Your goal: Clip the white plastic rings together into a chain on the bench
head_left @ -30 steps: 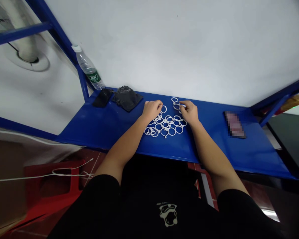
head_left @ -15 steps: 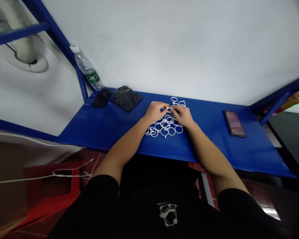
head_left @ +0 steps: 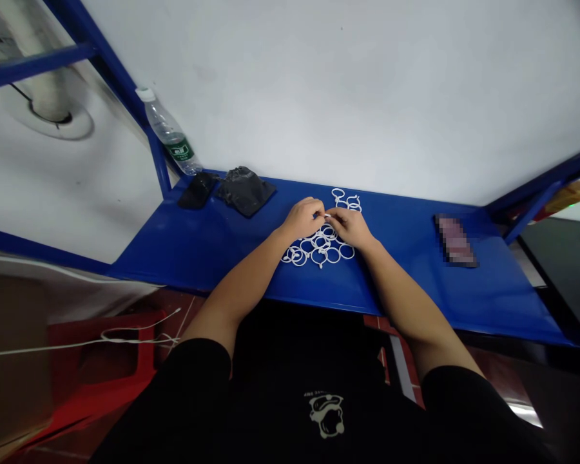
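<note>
My left hand and my right hand meet over a blue table, fingertips pinched together. Between them is a white ring, mostly hidden by the fingers. It resembles the loose white rings with small knobs that lie in an overlapping cluster just below my hands. Several more white rings lie beyond my right hand, near the wall.
A clear plastic bottle stands at the back left corner. Beside it lie a black flat object and a dark crumpled pouch. A phone-like object, its face pixelated, lies at right. Blue frame posts rise at both ends.
My fingers have drawn closer together around the ring, covering more of it. My right hand has shifted slightly left and down. The loose rings lie as before.
</note>
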{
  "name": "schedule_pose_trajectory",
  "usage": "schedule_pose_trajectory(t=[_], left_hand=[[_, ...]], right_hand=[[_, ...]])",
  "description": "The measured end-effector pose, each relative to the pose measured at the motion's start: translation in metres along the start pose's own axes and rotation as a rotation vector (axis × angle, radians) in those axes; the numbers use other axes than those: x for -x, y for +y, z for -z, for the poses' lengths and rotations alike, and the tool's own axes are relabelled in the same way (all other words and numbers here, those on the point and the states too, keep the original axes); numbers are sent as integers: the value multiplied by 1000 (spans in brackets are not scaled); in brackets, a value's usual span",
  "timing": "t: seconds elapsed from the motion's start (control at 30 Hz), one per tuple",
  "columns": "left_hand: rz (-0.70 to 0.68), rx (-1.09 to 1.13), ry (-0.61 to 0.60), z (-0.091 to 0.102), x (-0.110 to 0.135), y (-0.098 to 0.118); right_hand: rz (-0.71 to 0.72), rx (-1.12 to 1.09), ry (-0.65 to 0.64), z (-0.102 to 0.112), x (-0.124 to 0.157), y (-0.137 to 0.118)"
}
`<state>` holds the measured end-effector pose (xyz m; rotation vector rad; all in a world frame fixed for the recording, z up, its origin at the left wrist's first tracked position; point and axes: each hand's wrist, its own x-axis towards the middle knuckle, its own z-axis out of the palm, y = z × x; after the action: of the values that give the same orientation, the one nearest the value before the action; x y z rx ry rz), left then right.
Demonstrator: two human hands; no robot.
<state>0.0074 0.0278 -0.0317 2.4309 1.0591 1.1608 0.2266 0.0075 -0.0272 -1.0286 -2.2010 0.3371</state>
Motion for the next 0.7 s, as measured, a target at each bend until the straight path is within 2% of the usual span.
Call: schedule_pose_trajectory(t=[0.23,0.4,0.53,0.6,0.7], left_hand=[[23,-7,-40,3,0,4],[112,-50,3,11,-1,-2],[179,-121,-139,15,0,-11],[171,-129,-227,13,1,-11],[153,-139,-352,7,4,-5]], right_hand=[[-28,15,29,-1,0,6],[-169,60,264,3,0,25],[-350,58,421,4,1,43],[-404,46,438,5,1,51],[-400,75,429,6,1,58]])
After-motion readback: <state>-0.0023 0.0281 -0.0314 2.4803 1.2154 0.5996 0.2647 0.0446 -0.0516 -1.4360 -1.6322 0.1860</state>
